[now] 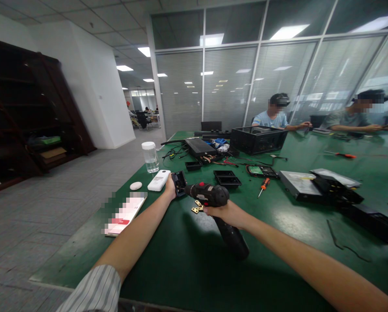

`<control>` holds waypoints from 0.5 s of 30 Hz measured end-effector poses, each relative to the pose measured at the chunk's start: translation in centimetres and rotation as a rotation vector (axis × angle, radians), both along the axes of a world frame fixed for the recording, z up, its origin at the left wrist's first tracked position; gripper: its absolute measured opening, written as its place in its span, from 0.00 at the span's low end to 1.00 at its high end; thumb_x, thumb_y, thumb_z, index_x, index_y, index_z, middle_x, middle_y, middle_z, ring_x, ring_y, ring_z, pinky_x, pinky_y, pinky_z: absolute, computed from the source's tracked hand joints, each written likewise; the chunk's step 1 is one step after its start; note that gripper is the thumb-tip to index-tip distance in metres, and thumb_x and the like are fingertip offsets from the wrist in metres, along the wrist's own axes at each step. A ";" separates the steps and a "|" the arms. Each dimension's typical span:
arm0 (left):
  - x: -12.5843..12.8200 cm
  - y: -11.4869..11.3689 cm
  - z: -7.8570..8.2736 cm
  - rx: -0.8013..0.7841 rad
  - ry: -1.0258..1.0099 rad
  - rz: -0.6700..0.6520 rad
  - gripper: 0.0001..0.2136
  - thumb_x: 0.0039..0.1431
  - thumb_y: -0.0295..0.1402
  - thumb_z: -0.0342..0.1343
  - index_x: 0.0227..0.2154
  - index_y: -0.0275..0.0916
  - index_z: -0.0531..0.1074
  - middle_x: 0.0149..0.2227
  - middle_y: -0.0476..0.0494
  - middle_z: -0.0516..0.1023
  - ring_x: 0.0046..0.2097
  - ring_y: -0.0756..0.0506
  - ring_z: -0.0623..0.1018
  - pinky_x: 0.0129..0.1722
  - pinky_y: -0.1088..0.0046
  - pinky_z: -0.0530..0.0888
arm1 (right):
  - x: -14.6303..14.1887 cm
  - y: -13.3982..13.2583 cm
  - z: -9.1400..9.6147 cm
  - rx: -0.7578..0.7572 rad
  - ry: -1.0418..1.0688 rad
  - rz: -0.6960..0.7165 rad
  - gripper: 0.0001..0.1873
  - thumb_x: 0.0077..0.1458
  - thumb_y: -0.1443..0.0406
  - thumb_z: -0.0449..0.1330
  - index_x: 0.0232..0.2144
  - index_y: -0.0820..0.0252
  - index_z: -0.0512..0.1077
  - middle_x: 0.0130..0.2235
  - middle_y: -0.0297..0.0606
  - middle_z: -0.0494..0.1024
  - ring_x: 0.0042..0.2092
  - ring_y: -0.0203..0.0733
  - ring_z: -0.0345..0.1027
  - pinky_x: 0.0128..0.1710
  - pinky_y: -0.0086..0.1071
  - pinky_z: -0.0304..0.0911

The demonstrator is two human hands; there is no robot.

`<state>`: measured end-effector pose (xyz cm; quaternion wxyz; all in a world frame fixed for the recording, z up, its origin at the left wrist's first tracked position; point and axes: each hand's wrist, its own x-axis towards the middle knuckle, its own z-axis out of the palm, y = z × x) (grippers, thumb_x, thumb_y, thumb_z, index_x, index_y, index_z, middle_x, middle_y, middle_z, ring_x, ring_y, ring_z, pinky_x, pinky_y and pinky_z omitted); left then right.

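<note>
My right hand (228, 213) is closed around a black electric screwdriver (213, 197). Its tip points left at a small black box-shaped part (180, 183). My left hand (170, 187) grips that part and holds it upright on the green table (187, 255). A few small brass pieces (197, 208) lie on the table just below the tool's nose.
A white device (159, 180), a white pebble-shaped object (135, 185), a clear jar (150, 157) and a booklet (126, 214) lie to the left. Black trays (227, 178), an orange-handled screwdriver (264, 185), drives (302, 183) and an open computer case (258, 138) lie further out. Two people sit at the far side.
</note>
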<state>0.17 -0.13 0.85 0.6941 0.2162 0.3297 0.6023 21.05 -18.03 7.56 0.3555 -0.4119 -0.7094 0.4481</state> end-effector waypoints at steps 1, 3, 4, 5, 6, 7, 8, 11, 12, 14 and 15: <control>0.0 0.0 0.0 0.014 0.012 0.003 0.19 0.60 0.46 0.42 0.32 0.35 0.70 0.23 0.42 0.74 0.26 0.42 0.78 0.28 0.65 0.75 | 0.0 0.1 -0.1 0.000 0.008 0.006 0.13 0.49 0.63 0.62 0.38 0.61 0.71 0.29 0.31 0.69 0.31 0.36 0.60 0.32 0.30 0.58; 0.0 -0.1 0.1 0.028 0.027 0.000 0.19 0.60 0.45 0.42 0.31 0.35 0.70 0.23 0.42 0.74 0.26 0.42 0.78 0.28 0.64 0.75 | 0.0 0.2 -0.2 0.005 0.019 0.014 0.13 0.50 0.63 0.62 0.38 0.61 0.71 0.29 0.31 0.69 0.31 0.36 0.60 0.32 0.30 0.58; 0.0 -0.1 0.2 0.027 0.030 -0.003 0.19 0.60 0.45 0.41 0.31 0.35 0.70 0.23 0.41 0.74 0.26 0.42 0.78 0.28 0.64 0.75 | 0.0 0.2 -0.3 0.009 0.021 0.014 0.12 0.49 0.62 0.62 0.38 0.61 0.71 0.29 0.31 0.69 0.31 0.36 0.60 0.31 0.30 0.58; 0.0 -0.2 0.2 0.024 0.034 -0.006 0.20 0.60 0.45 0.41 0.31 0.35 0.70 0.23 0.41 0.74 0.26 0.42 0.78 0.28 0.64 0.75 | 0.0 0.2 -0.3 0.010 0.019 0.012 0.12 0.49 0.62 0.62 0.37 0.61 0.71 0.29 0.31 0.69 0.31 0.36 0.60 0.31 0.30 0.58; 0.0 -0.2 0.2 0.022 0.038 -0.008 0.20 0.60 0.45 0.41 0.31 0.35 0.71 0.23 0.41 0.74 0.26 0.42 0.78 0.28 0.64 0.75 | 0.0 0.2 -0.3 0.008 0.014 0.007 0.11 0.49 0.62 0.63 0.35 0.61 0.71 0.29 0.31 0.69 0.31 0.36 0.60 0.31 0.30 0.58; 0.0 -0.2 0.2 0.022 0.043 -0.010 0.20 0.60 0.45 0.41 0.32 0.35 0.71 0.23 0.41 0.74 0.26 0.42 0.78 0.27 0.64 0.75 | 0.0 0.2 -0.2 0.001 0.008 0.002 0.10 0.49 0.62 0.63 0.34 0.61 0.71 0.29 0.31 0.69 0.31 0.36 0.60 0.31 0.30 0.58; 0.0 -0.2 0.2 0.024 0.046 -0.011 0.20 0.60 0.45 0.41 0.32 0.35 0.71 0.23 0.42 0.74 0.26 0.42 0.78 0.27 0.65 0.75 | 0.0 0.1 -0.1 -0.010 -0.001 -0.003 0.10 0.48 0.61 0.63 0.33 0.61 0.71 0.28 0.31 0.69 0.30 0.36 0.60 0.31 0.30 0.57; 0.0 -0.2 0.2 0.031 0.047 -0.010 0.19 0.60 0.45 0.41 0.31 0.35 0.70 0.22 0.42 0.74 0.25 0.42 0.77 0.27 0.65 0.75 | 0.0 0.0 0.0 -0.028 -0.029 -0.009 0.10 0.48 0.61 0.63 0.31 0.61 0.71 0.27 0.31 0.68 0.29 0.36 0.59 0.30 0.30 0.57; 0.1 -0.2 0.2 0.030 0.044 -0.006 0.19 0.60 0.45 0.42 0.30 0.35 0.70 0.22 0.42 0.74 0.25 0.42 0.77 0.27 0.65 0.75 | 0.0 0.0 0.1 -0.020 -0.029 -0.009 0.10 0.48 0.61 0.63 0.32 0.61 0.71 0.27 0.31 0.69 0.29 0.36 0.59 0.30 0.30 0.57; 0.1 -0.1 0.2 0.010 0.032 -0.002 0.19 0.59 0.45 0.42 0.30 0.35 0.70 0.22 0.43 0.74 0.26 0.42 0.77 0.27 0.65 0.75 | 0.0 0.0 0.1 0.001 -0.016 -0.004 0.11 0.48 0.62 0.63 0.35 0.60 0.71 0.28 0.31 0.69 0.30 0.36 0.60 0.30 0.30 0.57; 0.1 -0.1 0.2 -0.007 0.023 -0.004 0.19 0.59 0.45 0.42 0.31 0.36 0.70 0.22 0.43 0.74 0.26 0.42 0.78 0.28 0.65 0.75 | 0.0 0.0 0.0 0.005 -0.010 -0.001 0.12 0.48 0.62 0.63 0.36 0.60 0.71 0.29 0.31 0.69 0.30 0.36 0.60 0.30 0.30 0.57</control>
